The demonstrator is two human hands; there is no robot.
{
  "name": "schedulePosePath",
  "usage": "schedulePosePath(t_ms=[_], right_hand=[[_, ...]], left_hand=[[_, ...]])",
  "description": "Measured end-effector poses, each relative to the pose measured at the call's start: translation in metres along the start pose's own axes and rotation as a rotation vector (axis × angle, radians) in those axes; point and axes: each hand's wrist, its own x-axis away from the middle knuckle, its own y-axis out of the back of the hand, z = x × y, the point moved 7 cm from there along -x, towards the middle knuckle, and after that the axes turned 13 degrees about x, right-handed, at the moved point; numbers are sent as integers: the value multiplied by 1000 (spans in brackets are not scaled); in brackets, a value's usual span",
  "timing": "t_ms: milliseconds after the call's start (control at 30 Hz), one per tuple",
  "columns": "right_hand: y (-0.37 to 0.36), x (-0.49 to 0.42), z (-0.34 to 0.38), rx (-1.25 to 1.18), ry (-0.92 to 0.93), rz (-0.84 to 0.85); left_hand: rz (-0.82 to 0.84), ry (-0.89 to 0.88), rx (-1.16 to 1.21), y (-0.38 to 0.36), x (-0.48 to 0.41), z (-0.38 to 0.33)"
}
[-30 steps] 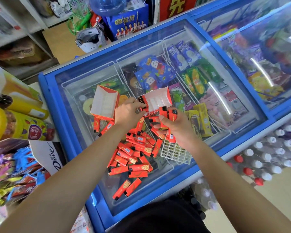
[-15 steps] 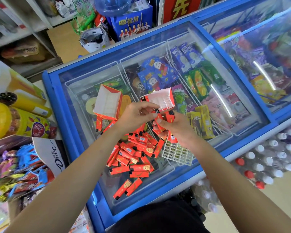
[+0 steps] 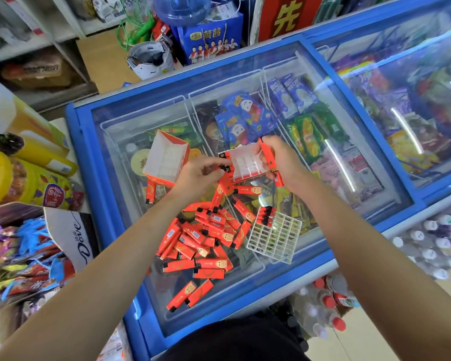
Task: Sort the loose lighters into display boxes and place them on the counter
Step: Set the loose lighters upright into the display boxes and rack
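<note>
A heap of several loose red lighters [image 3: 206, 238] lies on the glass lid of a blue chest freezer [image 3: 84, 162]. Above the heap, a red display box [image 3: 245, 165] with a white gridded inside is tilted toward me. My left hand [image 3: 198, 175] pinches the box's left end, where a few lighters stand in the cells. My right hand [image 3: 284, 162] grips red lighters [image 3: 268, 157] at the box's right side. A second open display box [image 3: 167, 160] stands empty to the left. A white plastic grid insert [image 3: 274, 238] holding a few lighters lies right of the heap.
Ice-cream packets [image 3: 245, 118] show through the freezer glass. Snack bags and a Dove carton [image 3: 76, 230] crowd the left side. Bottled drinks [image 3: 432, 243] stand on the floor at the right. Shelves, a blue carton and a water jug [image 3: 180, 6] stand behind the freezer.
My right hand rose from below the tilted box to its right side, carrying lighters. My left hand shifted onto the box's left end. The camera moved closer.
</note>
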Motion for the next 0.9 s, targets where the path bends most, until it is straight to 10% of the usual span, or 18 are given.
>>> schedulePosePath(t_ms=[500,900], right_hand=[[4,-40,-8,561,318,-254],[-25,-56,-18,716,474,-127]], left_hand=[[-95,-97,-101,-9,1,-2],[-224,-3,-127,11,15,10]])
